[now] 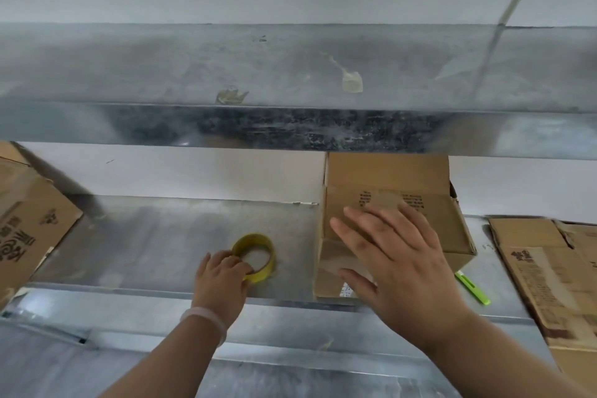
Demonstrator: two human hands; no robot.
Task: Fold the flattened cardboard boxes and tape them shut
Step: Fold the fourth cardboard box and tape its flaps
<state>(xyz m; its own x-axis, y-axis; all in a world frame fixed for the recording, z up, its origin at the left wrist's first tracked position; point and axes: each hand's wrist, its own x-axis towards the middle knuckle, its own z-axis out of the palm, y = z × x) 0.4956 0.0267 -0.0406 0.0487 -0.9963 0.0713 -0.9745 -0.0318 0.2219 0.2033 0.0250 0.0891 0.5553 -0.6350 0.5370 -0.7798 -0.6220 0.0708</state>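
A dull grey galvanised metal workbench (145, 236) carries 5 items. A ring-shaped roll of yellow tape (266, 275) lies flat near the front edge. Just right of it sits a small brown cardboard box (387, 171), its back flap upright. A slim bright-green plastic tool (473, 292) lies beside the box's front right corner. A stack of flattened brown cardboard sheets (549, 268) fills the right end, and a tilted large printed cardboard carton (29, 226) the left. 2 crumpled scraps of tape (352, 81) cling to the grey metal upper shelf (161, 68).

Tape roll (255, 257) lies left of folded box (387, 203); flattened boxes (549, 278) right.
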